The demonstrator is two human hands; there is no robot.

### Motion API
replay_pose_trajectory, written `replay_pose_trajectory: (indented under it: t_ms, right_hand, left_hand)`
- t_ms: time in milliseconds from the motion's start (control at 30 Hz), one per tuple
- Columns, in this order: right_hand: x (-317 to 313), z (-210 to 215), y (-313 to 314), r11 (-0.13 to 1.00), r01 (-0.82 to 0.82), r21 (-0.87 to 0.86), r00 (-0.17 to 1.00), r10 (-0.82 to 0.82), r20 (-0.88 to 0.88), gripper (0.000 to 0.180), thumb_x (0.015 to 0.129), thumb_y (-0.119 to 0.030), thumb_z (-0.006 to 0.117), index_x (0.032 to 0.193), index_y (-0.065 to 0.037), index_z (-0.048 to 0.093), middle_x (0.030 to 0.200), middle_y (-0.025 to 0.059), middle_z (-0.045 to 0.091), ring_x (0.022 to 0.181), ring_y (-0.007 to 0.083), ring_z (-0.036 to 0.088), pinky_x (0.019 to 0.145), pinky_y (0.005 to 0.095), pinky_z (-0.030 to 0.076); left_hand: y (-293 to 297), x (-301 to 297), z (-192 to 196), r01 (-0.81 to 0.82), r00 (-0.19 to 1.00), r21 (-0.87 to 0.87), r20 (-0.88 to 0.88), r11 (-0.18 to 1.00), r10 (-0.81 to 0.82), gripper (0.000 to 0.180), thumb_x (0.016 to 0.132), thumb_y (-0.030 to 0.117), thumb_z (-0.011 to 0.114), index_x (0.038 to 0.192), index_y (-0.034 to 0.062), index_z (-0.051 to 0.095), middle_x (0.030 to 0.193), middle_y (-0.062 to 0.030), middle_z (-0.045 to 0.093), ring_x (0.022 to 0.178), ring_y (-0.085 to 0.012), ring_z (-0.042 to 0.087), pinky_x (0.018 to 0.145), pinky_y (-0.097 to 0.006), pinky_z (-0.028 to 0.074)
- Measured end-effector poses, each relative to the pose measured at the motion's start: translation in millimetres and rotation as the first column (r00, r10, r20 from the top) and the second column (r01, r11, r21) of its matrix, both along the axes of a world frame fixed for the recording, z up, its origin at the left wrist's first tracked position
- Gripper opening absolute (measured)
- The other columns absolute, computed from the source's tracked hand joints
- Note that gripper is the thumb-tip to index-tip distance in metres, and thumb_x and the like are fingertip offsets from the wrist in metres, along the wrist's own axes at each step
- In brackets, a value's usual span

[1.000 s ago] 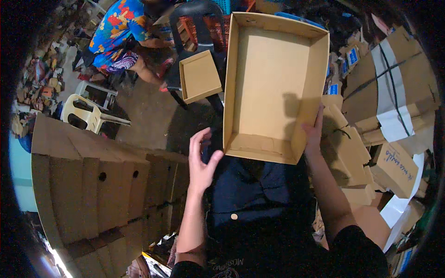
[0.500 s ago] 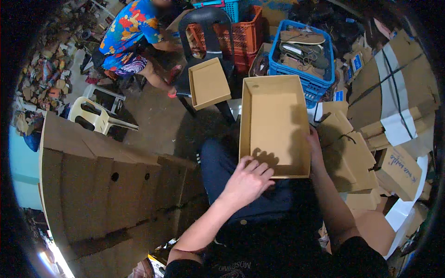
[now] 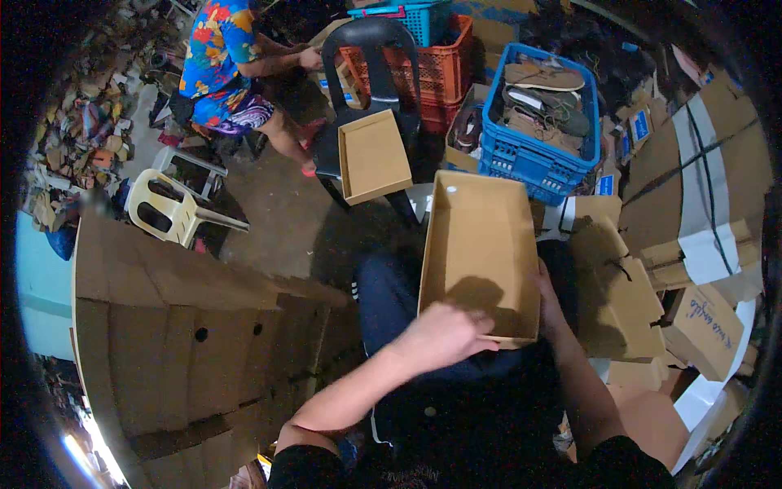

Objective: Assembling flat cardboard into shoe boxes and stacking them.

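An open, empty brown cardboard shoebox [image 3: 476, 236] rests tilted over my lap, its inside facing up toward me. My right hand [image 3: 551, 303] holds its right wall from outside, with fingertips at the rim. My left hand [image 3: 446, 336] is closed over the near left corner, fingers bent inside and thumb outside the near wall; it is slightly blurred. A shallow cardboard lid [image 3: 376, 156] lies inner side up on the seat of the black plastic chair [image 3: 371, 49] ahead of me.
A blue crate [image 3: 533, 167] of shoes stands ahead, beside orange crates [image 3: 448, 61]. Flattened cardboard and boxes [image 3: 611, 285] crowd my right. Stacked cardboard [image 3: 187, 326] stands at my left, near a cream plastic chair [image 3: 167, 208]. Another person in a floral shirt [image 3: 218, 61] sits far left.
The shoebox has come nearer to me and tilted. My left hand has shifted down with it, gripping the near wall more closely. The other person has raised their hands toward a box.
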State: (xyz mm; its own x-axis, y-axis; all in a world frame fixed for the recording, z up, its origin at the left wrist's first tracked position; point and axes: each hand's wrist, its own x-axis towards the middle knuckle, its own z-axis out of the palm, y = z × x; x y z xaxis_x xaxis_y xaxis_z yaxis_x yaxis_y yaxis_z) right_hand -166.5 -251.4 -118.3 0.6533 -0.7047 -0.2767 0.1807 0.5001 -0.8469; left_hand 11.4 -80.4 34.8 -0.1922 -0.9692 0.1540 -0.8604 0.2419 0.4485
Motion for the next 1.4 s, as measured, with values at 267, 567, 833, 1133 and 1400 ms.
replay_pose_trajectory:
  t_ms: [267, 567, 833, 1133, 1400]
  right_hand:
    - [14, -29, -12, 0.997, 0.073, 0.017, 0.997, -0.072, -0.006, 0.074, 0.092, -0.032, 0.066, 0.154, -0.007, 0.034, 0.143, 0.0125, 0.053, 0.126, 0.026, 0.056, 0.106, 0.0402, 0.048]
    - [-2, -59, -5, 0.993, 0.067, -0.1, 0.998, -0.067, 0.004, 0.073, 0.096, -0.008, 0.065, 0.158, -0.012, 0.027, 0.144, 0.0131, 0.053, 0.128, 0.0254, 0.055, 0.105, 0.0393, 0.051]
    - [-15, -97, -20, 0.993, 0.071, 0.095, 0.997, -0.073, 0.023, 0.077, 0.093, -0.014, 0.068, 0.159, -0.013, 0.027, 0.14, 0.0126, 0.055, 0.117, 0.0248, 0.06, 0.101, 0.0418, 0.052]
    - [-26, -79, -18, 0.993, 0.034, 0.113, 0.991, -0.048, 0.122, 0.085, 0.089, -0.022, 0.072, 0.16, -0.012, 0.026, 0.148, 0.0131, 0.052, 0.126, 0.0273, 0.058, 0.105, 0.0432, 0.051]
    - [-2, -22, -14, 0.994, 0.061, 0.091, 0.997, -0.064, 0.037, 0.078, 0.089, -0.029, 0.073, 0.154, -0.006, 0.038, 0.144, 0.0102, 0.055, 0.125, 0.0247, 0.058, 0.104, 0.0404, 0.051]
  left_hand:
    - [-94, 227, -128, -0.678, -0.389, 0.539, -0.84, 0.5, 0.377, 0.052, 0.096, 0.057, 0.064, 0.104, 0.0065, 0.063, 0.076, -0.002, 0.06, 0.069, -0.0153, 0.059, 0.067, -0.028, 0.047]
    - [-88, 322, -297, -0.625, -0.56, 0.619, -0.78, 0.475, 0.28, 0.06, 0.095, 0.054, 0.067, 0.126, 0.0037, 0.064, 0.124, -0.0095, 0.064, 0.082, -0.0244, 0.059, 0.057, -0.04, 0.046]
    - [-108, 296, -294, -0.571, -0.654, 0.74, -0.671, 0.354, 0.349, 0.056, 0.093, 0.051, 0.069, 0.124, 0.0052, 0.062, 0.112, -0.0093, 0.069, 0.079, -0.0238, 0.068, 0.058, -0.042, 0.049]
    - [-112, 286, -284, -0.675, -0.622, 0.653, -0.754, 0.344, 0.21, 0.027, 0.089, 0.019, 0.077, 0.106, 0.0042, 0.061, 0.085, -0.0053, 0.063, 0.06, -0.0205, 0.064, 0.048, -0.031, 0.05]
    - [-83, 251, -219, -0.758, -0.515, 0.526, -0.845, 0.386, 0.142, 0.013, 0.096, 0.011, 0.069, 0.096, 0.0071, 0.057, 0.093, -0.0034, 0.065, 0.077, -0.0155, 0.065, 0.059, -0.03, 0.055]
